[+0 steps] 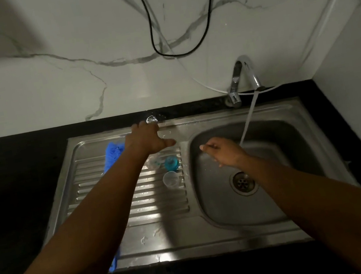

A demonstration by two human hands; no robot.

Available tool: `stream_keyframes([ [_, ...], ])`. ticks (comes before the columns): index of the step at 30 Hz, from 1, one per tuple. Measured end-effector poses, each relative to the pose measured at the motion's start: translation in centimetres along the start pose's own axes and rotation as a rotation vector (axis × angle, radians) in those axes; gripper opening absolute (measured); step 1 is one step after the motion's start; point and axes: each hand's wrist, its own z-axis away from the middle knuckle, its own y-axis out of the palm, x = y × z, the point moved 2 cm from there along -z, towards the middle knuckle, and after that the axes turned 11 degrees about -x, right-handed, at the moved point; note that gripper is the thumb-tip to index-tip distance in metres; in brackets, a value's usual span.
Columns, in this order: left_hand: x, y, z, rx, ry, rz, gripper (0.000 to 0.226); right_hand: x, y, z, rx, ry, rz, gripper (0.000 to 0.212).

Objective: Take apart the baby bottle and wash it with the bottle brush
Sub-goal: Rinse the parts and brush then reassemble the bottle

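Reaching out over the drainboard (157,203), the left hand (148,138) has its thumb splayed wide and holds nothing. Its fingers stretch to a small clear shiny piece (151,119) on the sink's back rim; I cannot tell whether they touch it. The forearm lies over the blue bottle brush (113,154). Just below that hand, on the ridges, sit a clear bottle part (154,162), a teal collar (171,163) and a clear cap (170,179), close together. The right hand (222,151) hovers over the basin (295,141), fingers loose and pointing left, beside the water stream (247,120) from the faucet (243,76).
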Motion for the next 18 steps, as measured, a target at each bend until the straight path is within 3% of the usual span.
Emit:
stream_keyframes([
  [3,-3.7,-0.9,-0.9,-0.219,0.096,0.213,0.059,-1.6,-2.4,-0.2,-0.093,0.089,-0.075,0.039],
  [5,-6.3,-0.7,-1.5,-0.265,0.115,0.428,0.044,-2.8,-3.6,-0.3,-0.105,0.14,-0.094,0.033],
  [8,-10.7,0.7,-2.3,-0.19,0.08,0.64,0.023,-5.4,-5.7,-0.5,-0.057,0.221,-0.026,0.023],
  [11,-14.0,2.7,-3.8,-0.131,0.035,0.729,0.015,-7.9,-8.3,-0.6,-0.137,0.332,0.01,0.024],
  [15,-17.1,4.6,-6.4,-0.035,-0.051,0.875,0.011,-8.9,-12.4,-2.1,-0.412,0.401,-0.225,0.02],
  [18,-19.2,5.4,-8.8,0.004,-0.11,0.998,0.01,-7.9,-15.0,-4.3,-0.491,0.409,-0.424,0.009],
])
